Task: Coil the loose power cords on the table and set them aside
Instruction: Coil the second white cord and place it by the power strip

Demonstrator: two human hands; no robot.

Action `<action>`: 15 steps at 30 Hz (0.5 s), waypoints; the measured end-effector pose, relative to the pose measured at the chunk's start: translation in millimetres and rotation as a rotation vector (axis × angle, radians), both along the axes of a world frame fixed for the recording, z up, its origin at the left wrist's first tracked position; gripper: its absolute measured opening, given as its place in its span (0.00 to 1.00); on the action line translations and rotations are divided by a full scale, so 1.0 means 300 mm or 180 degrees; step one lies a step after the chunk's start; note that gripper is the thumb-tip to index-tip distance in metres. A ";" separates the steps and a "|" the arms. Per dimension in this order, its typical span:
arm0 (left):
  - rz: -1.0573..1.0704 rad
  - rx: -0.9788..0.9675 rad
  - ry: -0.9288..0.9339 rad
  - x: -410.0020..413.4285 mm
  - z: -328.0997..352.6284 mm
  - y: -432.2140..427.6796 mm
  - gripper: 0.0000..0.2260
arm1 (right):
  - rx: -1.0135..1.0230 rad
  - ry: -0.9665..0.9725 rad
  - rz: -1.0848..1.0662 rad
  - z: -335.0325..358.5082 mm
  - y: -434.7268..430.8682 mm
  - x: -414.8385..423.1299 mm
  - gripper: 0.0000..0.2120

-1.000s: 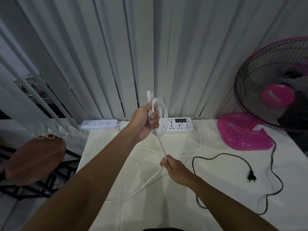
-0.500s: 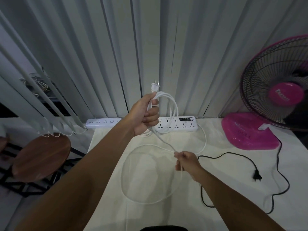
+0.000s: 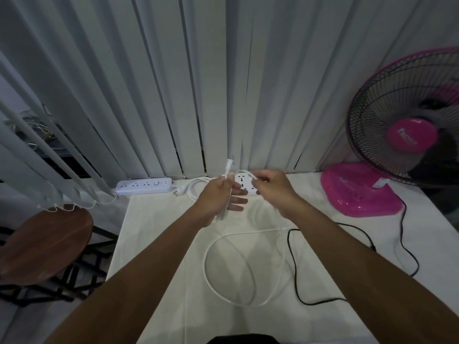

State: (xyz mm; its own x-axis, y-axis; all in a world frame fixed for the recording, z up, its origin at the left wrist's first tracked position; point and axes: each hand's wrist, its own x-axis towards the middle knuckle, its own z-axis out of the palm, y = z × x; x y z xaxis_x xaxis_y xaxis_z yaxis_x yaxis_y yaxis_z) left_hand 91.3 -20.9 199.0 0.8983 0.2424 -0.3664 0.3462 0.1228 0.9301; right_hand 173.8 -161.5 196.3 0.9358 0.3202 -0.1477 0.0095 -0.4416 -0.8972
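Left hand (image 3: 219,196) pins white cord (image 3: 206,265) loops under thumb, fingers outstretched. Right hand (image 3: 272,188) pinches next loop. Lay it same-sized, untwisted; draw slack off worktop (image 3: 161,244) gently.

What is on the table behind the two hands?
A white power strip lies by the blinds; only a few sockets show between the left hand and the right hand. Both its ends are covered by the hands, which hold the white cord.
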 end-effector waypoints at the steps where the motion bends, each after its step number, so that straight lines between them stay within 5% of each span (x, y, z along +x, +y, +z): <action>1: 0.0192 -0.0078 -0.0040 0.006 -0.018 -0.010 0.19 | -0.0186 -0.0337 0.0273 0.002 0.012 -0.022 0.12; 5: 0.0686 -0.0770 -0.0139 0.027 -0.019 -0.006 0.20 | -0.0142 -0.1145 0.0528 -0.037 0.044 -0.128 0.10; 8: 0.0973 -0.1127 -0.0232 0.032 0.010 -0.002 0.19 | 0.0345 -0.1068 0.0298 -0.113 0.036 -0.205 0.06; 12: 0.1254 -0.1245 -0.0504 0.049 0.045 0.026 0.17 | 0.0398 -0.0791 0.0516 -0.222 -0.016 -0.264 0.15; 15: 0.1180 -0.1838 -0.0450 0.048 0.072 0.036 0.15 | 0.0217 -0.0561 0.0773 -0.283 -0.064 -0.262 0.12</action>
State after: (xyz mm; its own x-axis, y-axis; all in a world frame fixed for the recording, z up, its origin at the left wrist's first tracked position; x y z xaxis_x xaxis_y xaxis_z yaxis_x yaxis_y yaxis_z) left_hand 105.7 -10.1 220.8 0.8426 0.3438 -0.4146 0.0664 0.6976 0.7134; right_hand 95.1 -180.7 111.5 0.8398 0.5414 0.0396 0.2655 -0.3460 -0.8999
